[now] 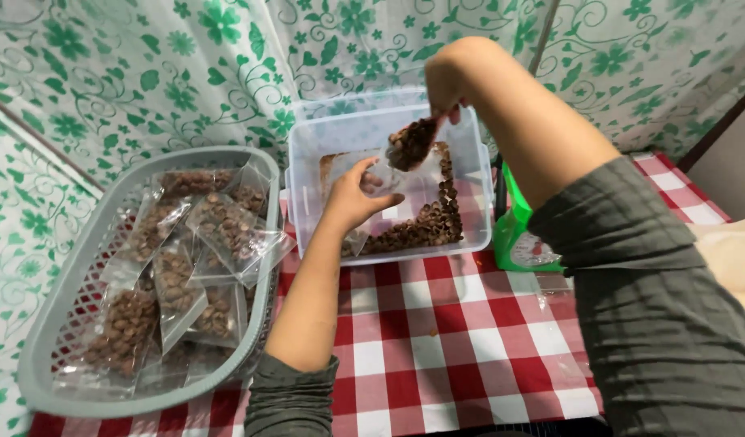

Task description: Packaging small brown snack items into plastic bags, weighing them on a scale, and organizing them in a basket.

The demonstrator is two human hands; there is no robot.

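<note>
My left hand (pixel 352 198) holds a small clear plastic bag (pixel 384 174) open over a clear plastic tub (pixel 477 170) that has brown nuts or seeds (pixel 437 222) along its bottom. Above the bag, my right hand (pixel 447 85) grips a scoop (pixel 413 142) heaped with the same brown pieces, tipped toward the bag's mouth. Both arms wear dark grey sleeves.
A grey plastic basket (pixel 57 324) at the left holds several sealed clear bags of brown pieces (pixel 218 226). A green kitchen scale (pixel 522 243) stands right of the tub. Everything rests on a red-and-white checked cloth (pixel 437 348), with green floral sheets behind.
</note>
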